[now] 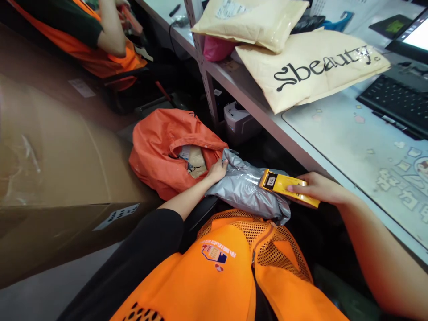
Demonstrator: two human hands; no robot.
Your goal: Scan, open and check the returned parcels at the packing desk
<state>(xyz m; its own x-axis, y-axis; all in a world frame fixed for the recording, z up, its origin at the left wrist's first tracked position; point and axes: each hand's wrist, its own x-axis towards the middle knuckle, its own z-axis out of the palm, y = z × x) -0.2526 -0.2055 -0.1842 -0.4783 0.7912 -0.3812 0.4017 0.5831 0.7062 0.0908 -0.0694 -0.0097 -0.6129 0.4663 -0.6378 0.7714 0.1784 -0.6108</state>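
My left hand (217, 171) grips the end of a silver poly mailer (245, 189), which lies crumpled across my lap. My right hand (317, 187) is wrapped around a yellow handheld barcode scanner (284, 187), whose dark window and small label face up and left, over the mailer. Just past my left hand sits an orange fabric sack (160, 160), its mouth open. A brown paper parcel (196, 162) with a white label shows inside the sack. My orange mesh vest (227, 258) fills the bottom of the view.
A large cardboard box (60, 151) stands along the left. On the white desk (334, 129) to the right lie cream padded mailers (310, 67), a black keyboard (397, 102) and a laptop (411, 40). A co-worker in an orange vest (107, 40) sits at the top left, beyond a metal shelf post (200, 58).
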